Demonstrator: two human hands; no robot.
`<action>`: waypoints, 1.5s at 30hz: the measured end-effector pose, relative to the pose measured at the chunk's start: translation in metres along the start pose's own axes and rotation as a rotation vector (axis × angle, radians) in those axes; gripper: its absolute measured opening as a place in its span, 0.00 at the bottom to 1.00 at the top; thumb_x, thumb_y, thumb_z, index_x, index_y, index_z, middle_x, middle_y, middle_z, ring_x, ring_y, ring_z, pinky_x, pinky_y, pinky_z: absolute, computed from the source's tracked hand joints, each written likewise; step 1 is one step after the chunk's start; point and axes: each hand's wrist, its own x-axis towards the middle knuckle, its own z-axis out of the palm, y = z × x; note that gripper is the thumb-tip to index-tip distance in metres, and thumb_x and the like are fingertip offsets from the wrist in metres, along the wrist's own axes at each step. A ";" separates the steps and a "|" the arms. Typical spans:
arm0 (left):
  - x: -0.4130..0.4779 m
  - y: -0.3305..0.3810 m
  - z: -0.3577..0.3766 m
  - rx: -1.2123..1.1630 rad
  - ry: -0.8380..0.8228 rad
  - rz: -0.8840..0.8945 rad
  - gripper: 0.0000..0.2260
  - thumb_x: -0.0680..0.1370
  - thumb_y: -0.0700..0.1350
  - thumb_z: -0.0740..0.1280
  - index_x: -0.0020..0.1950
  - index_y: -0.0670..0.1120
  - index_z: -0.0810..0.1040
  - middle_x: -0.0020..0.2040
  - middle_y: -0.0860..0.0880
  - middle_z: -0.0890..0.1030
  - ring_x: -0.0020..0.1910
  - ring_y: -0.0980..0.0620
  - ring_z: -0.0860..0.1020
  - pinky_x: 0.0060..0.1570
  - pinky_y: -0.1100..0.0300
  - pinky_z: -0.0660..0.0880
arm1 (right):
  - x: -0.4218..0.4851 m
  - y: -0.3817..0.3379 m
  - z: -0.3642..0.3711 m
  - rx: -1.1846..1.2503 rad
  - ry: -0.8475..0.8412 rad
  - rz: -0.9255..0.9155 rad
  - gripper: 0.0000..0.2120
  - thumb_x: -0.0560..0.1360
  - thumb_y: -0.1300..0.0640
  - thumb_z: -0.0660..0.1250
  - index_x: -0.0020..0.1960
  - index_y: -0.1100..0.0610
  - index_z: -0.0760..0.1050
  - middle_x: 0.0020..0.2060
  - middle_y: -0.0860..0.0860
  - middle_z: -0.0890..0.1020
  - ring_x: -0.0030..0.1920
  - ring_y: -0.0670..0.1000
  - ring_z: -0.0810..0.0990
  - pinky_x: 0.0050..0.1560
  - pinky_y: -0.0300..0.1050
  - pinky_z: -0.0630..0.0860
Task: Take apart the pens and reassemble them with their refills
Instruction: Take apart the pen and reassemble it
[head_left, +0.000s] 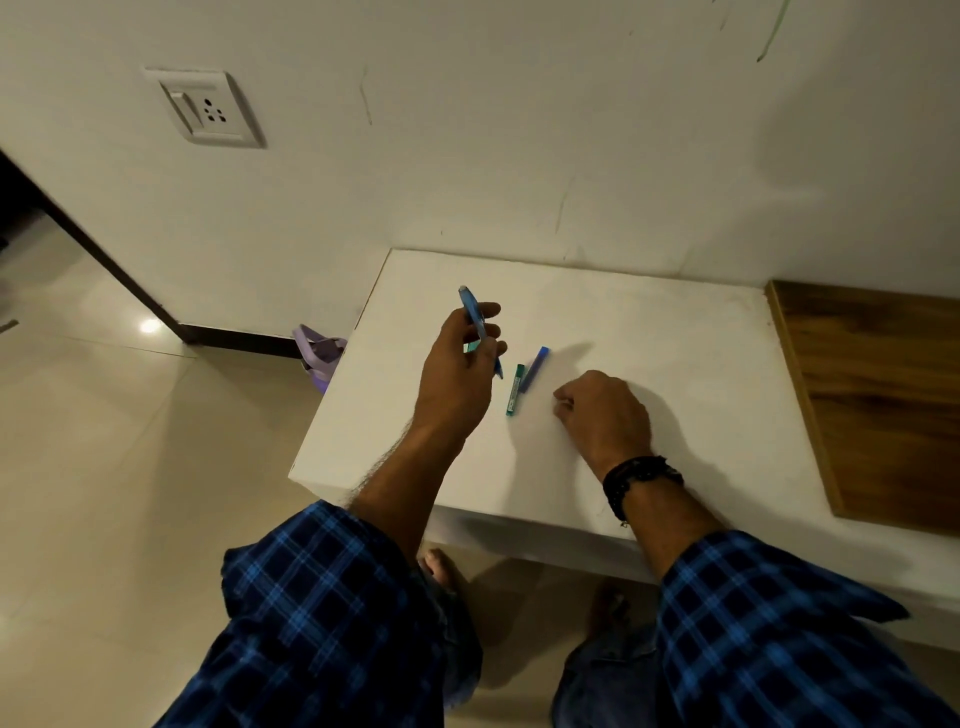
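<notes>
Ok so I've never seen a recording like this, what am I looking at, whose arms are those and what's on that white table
There is no machine here. A person wears a camera on the head, looking down at their own arms in blue checked sleeves. The left hand is raised above the white table and holds a blue pen. The right hand rests curled on the table; whether it holds anything cannot be seen. Between the hands lie two short pieces, a green pen piece and a blue pen piece, close together. A wall socket is behind.

The left hand (460, 364) hides the blue pen's (474, 312) middle; the right hand's (602, 415) curled fingers are hidden.
</notes>
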 end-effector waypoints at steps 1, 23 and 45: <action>0.001 0.000 0.000 -0.001 0.017 -0.010 0.13 0.85 0.41 0.60 0.68 0.53 0.73 0.58 0.52 0.78 0.57 0.53 0.82 0.60 0.56 0.80 | 0.000 -0.001 0.000 -0.010 0.007 0.009 0.10 0.81 0.51 0.66 0.58 0.50 0.83 0.56 0.51 0.83 0.57 0.55 0.80 0.55 0.51 0.80; -0.005 0.010 0.003 -0.343 -0.202 -0.133 0.19 0.86 0.39 0.58 0.77 0.46 0.65 0.58 0.45 0.83 0.55 0.48 0.85 0.56 0.53 0.82 | -0.001 -0.014 -0.040 0.783 0.076 0.144 0.04 0.76 0.60 0.68 0.48 0.55 0.82 0.42 0.51 0.85 0.44 0.52 0.84 0.47 0.45 0.83; 0.005 0.044 0.019 -0.705 -0.282 -0.264 0.14 0.87 0.42 0.55 0.68 0.40 0.74 0.46 0.45 0.83 0.45 0.47 0.84 0.50 0.53 0.84 | -0.001 -0.039 -0.124 1.239 -0.035 0.102 0.03 0.79 0.57 0.70 0.48 0.56 0.81 0.41 0.54 0.85 0.43 0.51 0.84 0.48 0.45 0.82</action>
